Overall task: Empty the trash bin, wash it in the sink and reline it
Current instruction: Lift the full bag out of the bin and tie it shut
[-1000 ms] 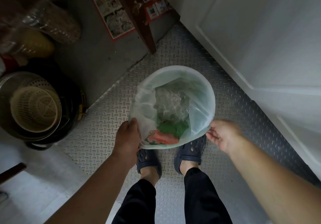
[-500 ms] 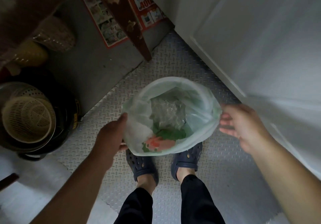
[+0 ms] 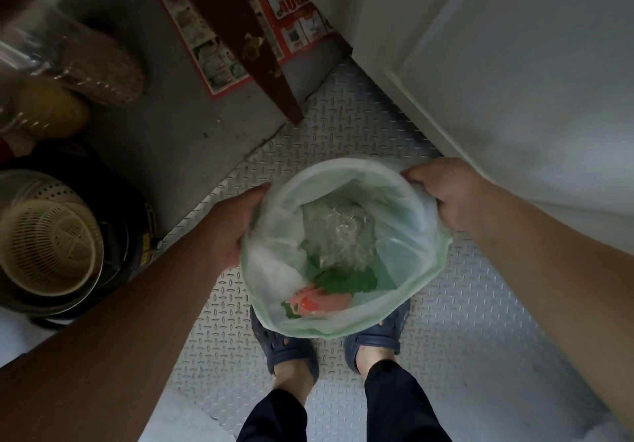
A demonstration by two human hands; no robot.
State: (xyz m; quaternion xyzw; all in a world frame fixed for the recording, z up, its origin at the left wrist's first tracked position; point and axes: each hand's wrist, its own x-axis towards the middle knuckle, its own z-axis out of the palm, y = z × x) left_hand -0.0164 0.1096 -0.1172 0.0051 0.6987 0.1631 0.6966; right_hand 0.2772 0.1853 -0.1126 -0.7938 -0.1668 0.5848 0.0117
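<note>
While right hand (image 3: 449, 198) was off bag half second ago, now fingers pinch far rim of thin pale-green plastic bin bag (image 3: 425, 263). Left hand (image 3: 236, 225) cups near side, fingers hidden. Bag above feet, trash inside; lifting out likely next.

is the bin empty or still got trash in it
Not empty. The liner holds crumpled clear plastic, a green scrap and a pink piece. Both hands hold its rim.
</note>
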